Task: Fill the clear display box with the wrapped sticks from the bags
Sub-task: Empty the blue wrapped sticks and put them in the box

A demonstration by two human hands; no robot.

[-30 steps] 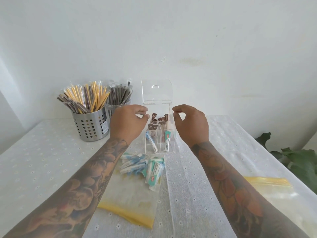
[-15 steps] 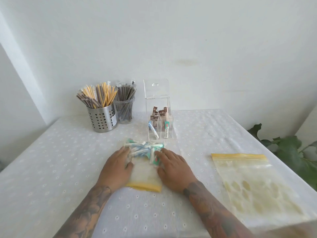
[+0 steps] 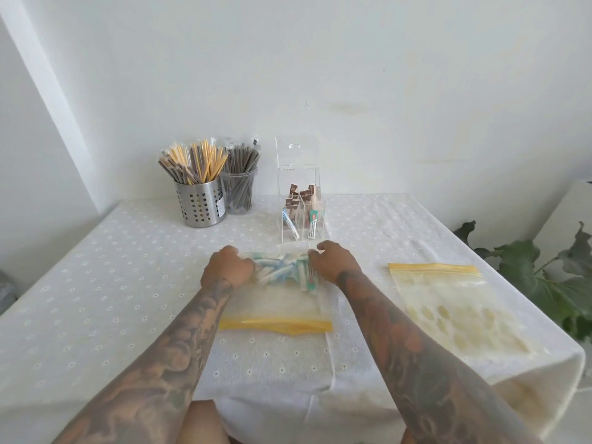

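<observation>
Both hands, left hand [image 3: 226,268] and right hand [image 3: 333,263], grip bag [image 3: 275,302] of sticks [image 3: 282,270] mid-table; lifting bottom-first could spill them short of box [image 3: 302,216].

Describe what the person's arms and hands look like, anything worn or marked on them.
Both forearms are bare, with no sleeves in view, and covered in dense tattoos from the wrists up. The left hand and right hand wear no gloves; no watch or bracelet shows at either wrist. Rings cannot be ruled out, since the fingers are mostly hidden.
</observation>
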